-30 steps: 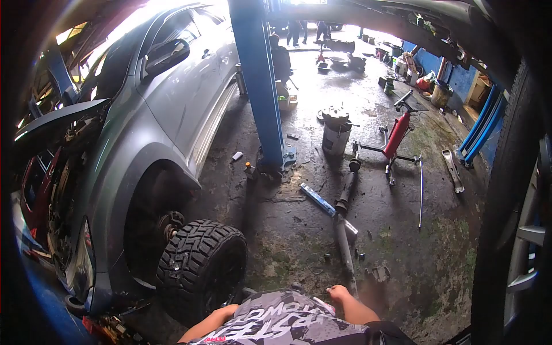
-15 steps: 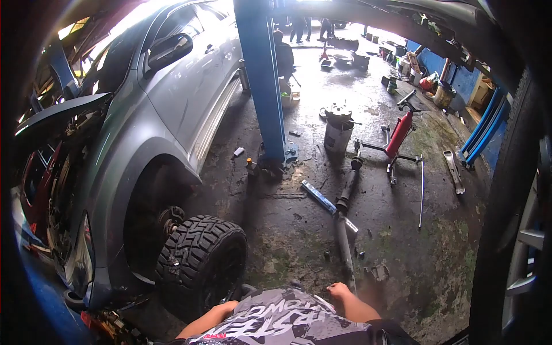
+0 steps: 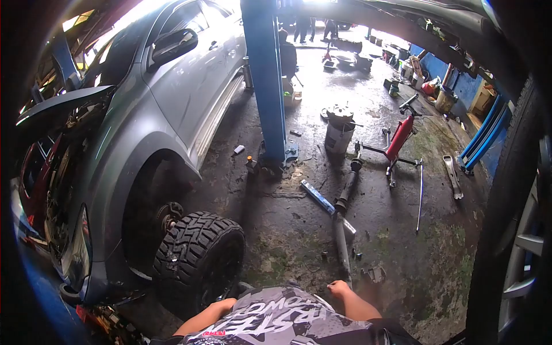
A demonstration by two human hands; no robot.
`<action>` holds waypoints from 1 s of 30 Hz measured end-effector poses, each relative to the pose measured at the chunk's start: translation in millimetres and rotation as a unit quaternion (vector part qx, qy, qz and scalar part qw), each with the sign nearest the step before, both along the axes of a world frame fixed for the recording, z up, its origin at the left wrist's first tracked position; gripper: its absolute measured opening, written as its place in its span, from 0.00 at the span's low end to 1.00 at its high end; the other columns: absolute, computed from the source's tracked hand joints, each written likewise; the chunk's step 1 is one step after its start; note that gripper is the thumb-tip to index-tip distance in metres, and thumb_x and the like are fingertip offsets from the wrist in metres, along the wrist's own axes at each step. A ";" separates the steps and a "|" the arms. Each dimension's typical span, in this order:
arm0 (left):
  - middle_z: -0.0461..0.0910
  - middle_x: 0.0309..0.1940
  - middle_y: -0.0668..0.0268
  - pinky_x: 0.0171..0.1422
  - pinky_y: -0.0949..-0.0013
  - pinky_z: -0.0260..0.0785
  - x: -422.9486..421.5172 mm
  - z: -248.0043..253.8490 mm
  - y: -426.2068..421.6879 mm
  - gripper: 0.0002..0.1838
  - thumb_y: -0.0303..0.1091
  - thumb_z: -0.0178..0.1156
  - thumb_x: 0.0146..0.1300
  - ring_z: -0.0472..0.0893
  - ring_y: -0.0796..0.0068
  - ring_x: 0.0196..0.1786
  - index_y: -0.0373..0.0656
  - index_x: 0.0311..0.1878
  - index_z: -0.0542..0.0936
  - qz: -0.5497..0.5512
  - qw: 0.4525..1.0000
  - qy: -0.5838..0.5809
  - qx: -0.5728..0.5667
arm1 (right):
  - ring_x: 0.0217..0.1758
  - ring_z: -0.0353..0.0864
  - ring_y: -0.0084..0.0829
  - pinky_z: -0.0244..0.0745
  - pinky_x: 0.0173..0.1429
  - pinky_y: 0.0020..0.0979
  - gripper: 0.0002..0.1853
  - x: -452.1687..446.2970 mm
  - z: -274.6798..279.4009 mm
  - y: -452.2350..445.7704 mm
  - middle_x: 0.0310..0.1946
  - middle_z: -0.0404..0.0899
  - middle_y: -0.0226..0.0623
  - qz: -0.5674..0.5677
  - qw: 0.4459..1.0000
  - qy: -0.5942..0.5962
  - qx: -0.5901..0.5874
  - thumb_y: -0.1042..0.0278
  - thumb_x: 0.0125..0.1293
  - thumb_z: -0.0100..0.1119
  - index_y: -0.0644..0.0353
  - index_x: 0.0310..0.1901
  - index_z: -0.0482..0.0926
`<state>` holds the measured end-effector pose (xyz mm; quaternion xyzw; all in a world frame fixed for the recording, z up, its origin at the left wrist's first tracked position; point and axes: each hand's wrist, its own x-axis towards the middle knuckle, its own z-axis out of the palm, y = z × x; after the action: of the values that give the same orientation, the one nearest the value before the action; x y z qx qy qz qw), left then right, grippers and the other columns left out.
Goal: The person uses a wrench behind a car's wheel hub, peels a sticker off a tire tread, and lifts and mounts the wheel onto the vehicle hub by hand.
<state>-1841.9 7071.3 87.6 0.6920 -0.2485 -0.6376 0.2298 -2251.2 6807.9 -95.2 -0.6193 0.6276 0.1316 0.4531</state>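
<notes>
Dark, stained floor (image 3: 414, 261) spread out ahead of me, patched with green.
On it I see a chunky-treaded tyre (image 3: 198, 250) close by to my left, a long shaft (image 3: 348, 187) crossing a blue-and-white strip (image 3: 316, 195), a grey bucket (image 3: 338, 141) beyond, a red stand (image 3: 399, 140) on spread legs, a flat metal arm (image 3: 452, 178) and an orange-capped bottle (image 3: 252, 165) near the blue post (image 3: 265, 92).

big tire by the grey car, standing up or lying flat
Standing up: the tire shows tread over its top; any lean is hard to judge.
</notes>
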 end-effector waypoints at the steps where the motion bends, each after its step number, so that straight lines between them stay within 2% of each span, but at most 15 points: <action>1: 0.87 0.47 0.57 0.54 0.58 0.71 -0.2 -0.3 0.8 0.26 0.50 0.67 0.58 0.82 0.69 0.50 0.37 0.50 0.85 0.000 1.000 0.001 0.000 | 0.46 0.88 0.37 0.81 0.51 0.36 0.16 0.6 3.1 -1.7 0.44 0.88 0.41 -0.010 1.000 0.002 0.015 0.52 0.65 0.65 0.50 0.48 0.88; 8: 0.87 0.47 0.58 0.54 0.58 0.71 1.1 -1.5 2.4 0.26 0.50 0.67 0.58 0.82 0.69 0.50 0.37 0.49 0.85 0.004 1.000 0.003 -0.006 | 0.48 0.87 0.38 0.81 0.54 0.36 0.16 1.7 8.5 -4.8 0.46 0.87 0.41 0.008 1.000 0.008 0.003 0.51 0.65 0.64 0.50 0.49 0.88; 11: 0.87 0.47 0.58 0.54 0.58 0.71 2.3 -2.2 2.3 0.26 0.50 0.67 0.58 0.82 0.69 0.49 0.37 0.49 0.85 0.004 1.000 0.003 -0.008 | 0.51 0.87 0.39 0.80 0.55 0.37 0.17 1.9 9.9 -7.3 0.47 0.87 0.41 -0.009 0.999 0.007 0.033 0.51 0.65 0.64 0.51 0.49 0.88; 14: 0.87 0.47 0.58 0.54 0.58 0.71 3.0 -3.5 2.1 0.26 0.50 0.67 0.57 0.82 0.69 0.49 0.37 0.49 0.85 0.001 1.000 0.005 -0.009 | 0.51 0.86 0.39 0.80 0.56 0.36 0.17 0.2 2.2 -5.7 0.48 0.87 0.42 0.028 0.999 0.001 -0.021 0.52 0.65 0.65 0.52 0.49 0.88; 17: 0.87 0.47 0.58 0.54 0.58 0.71 4.8 -8.0 4.3 0.26 0.50 0.67 0.57 0.82 0.69 0.49 0.37 0.49 0.85 -0.001 1.000 0.003 -0.020 | 0.50 0.87 0.39 0.79 0.56 0.36 0.17 1.7 10.7 -6.0 0.47 0.87 0.42 -0.004 1.000 0.004 0.017 0.52 0.64 0.65 0.52 0.49 0.88; 22: 0.87 0.45 0.60 0.53 0.59 0.71 9.6 -26.3 7.1 0.25 0.49 0.67 0.57 0.81 0.71 0.47 0.36 0.49 0.85 0.021 1.000 0.018 0.012 | 0.50 0.87 0.40 0.79 0.56 0.36 0.18 -3.5 -12.2 -4.6 0.46 0.88 0.42 0.019 1.000 -0.001 -0.015 0.51 0.63 0.66 0.52 0.49 0.88; 26: 0.87 0.44 0.62 0.52 0.60 0.72 0.1 7.0 -6.6 0.24 0.47 0.67 0.58 0.80 0.73 0.45 0.35 0.48 0.85 0.054 0.997 0.035 0.048 | 0.50 0.87 0.40 0.80 0.55 0.36 0.18 -1.8 -4.4 -3.7 0.45 0.88 0.42 0.000 1.000 0.006 0.012 0.50 0.63 0.66 0.52 0.48 0.88; 30: 0.87 0.43 0.63 0.51 0.60 0.72 -7.9 37.9 -7.9 0.23 0.47 0.67 0.58 0.79 0.74 0.44 0.37 0.48 0.86 0.013 0.999 0.002 -0.034 | 0.49 0.87 0.40 0.80 0.55 0.37 0.18 -2.5 -4.9 -3.6 0.45 0.88 0.41 0.024 1.000 0.004 -0.004 0.50 0.64 0.65 0.52 0.48 0.88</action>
<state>-1849.8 7063.4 125.5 0.6855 -0.2601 -0.6274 0.2624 -2253.7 6804.3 -100.0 -0.6351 0.6150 0.1421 0.4451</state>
